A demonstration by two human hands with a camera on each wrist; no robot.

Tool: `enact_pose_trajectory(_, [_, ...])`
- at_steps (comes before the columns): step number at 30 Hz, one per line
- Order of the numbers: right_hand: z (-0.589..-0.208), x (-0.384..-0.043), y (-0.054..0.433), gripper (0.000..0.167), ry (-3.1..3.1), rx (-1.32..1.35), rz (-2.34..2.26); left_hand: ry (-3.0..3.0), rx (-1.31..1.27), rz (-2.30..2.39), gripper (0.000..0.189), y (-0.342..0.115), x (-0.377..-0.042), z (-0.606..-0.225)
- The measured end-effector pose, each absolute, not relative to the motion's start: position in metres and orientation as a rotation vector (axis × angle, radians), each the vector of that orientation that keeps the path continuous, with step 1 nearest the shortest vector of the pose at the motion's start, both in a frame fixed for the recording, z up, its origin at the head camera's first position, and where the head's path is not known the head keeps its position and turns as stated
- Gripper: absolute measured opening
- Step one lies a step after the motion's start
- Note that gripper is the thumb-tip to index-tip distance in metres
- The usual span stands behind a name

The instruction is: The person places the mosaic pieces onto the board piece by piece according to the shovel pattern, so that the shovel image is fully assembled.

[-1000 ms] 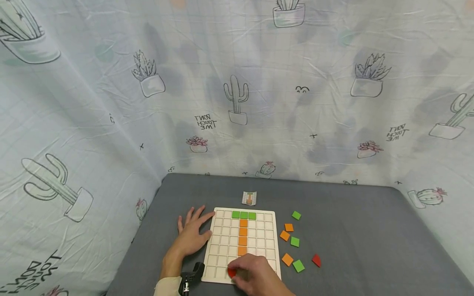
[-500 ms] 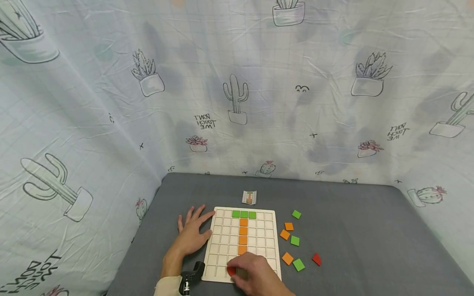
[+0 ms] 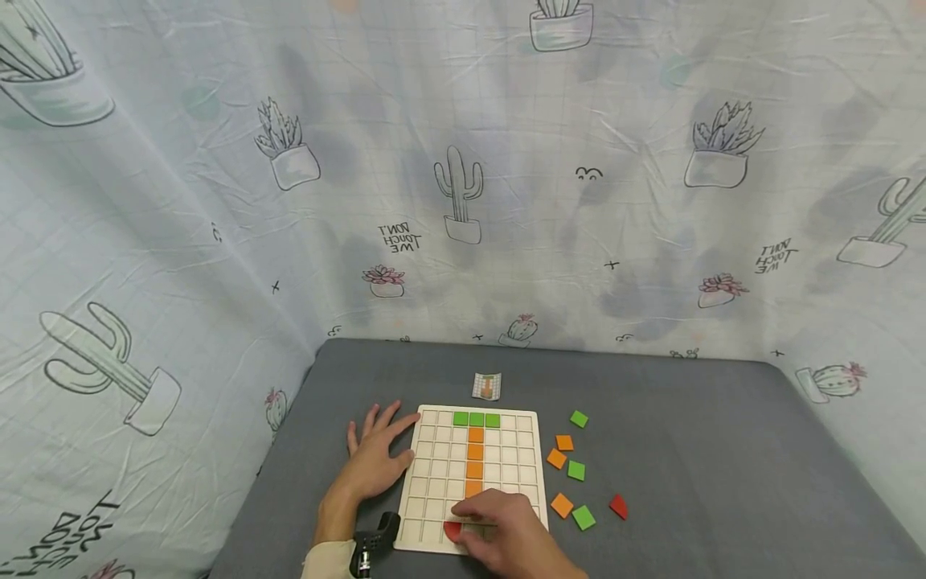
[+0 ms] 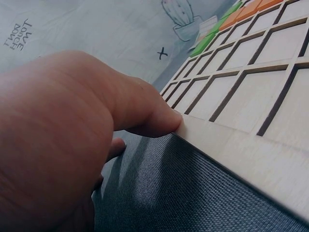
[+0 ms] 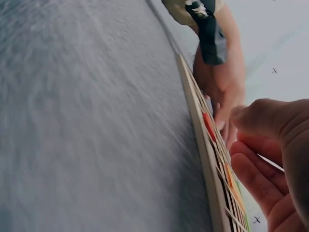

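1. One left hand [image 3: 376,462], fingers spread, touches the board [image 3: 437,469] at its left edge.
2. Red piece [image 3: 452,531] lies in the nearest row; likely light, stiff, best pinched by its edges.
3. Right hand [image 3: 510,531]: thumb and fingers apart, holding nothing.

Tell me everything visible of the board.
The pale board looks wooden, with thin bars dividing it into square cells. It lies flat on the gray table. Green squares, orange squares and a red piece lie on it; the left hand touches its left edge, and the right hand hides part of its near side.
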State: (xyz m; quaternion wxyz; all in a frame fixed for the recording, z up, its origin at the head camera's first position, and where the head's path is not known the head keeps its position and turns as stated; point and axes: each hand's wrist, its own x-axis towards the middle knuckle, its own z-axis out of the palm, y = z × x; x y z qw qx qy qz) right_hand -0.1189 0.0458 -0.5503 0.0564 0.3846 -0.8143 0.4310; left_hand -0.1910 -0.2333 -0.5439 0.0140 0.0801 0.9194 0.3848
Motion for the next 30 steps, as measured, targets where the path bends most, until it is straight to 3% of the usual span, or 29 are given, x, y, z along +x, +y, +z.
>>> enact_pose_trajectory(8, [-0.536,-0.117,0.081,0.024,-2.603,0.981,1.455,2.845,0.256,1.239,0.062,-0.232,-0.191,-0.546])
enact_pose_trajectory(30, [-0.523,-0.105,0.212,0.033,-2.732,0.459,1.14,2.845,0.261,1.24,0.061,-0.233,-0.191,-0.545])
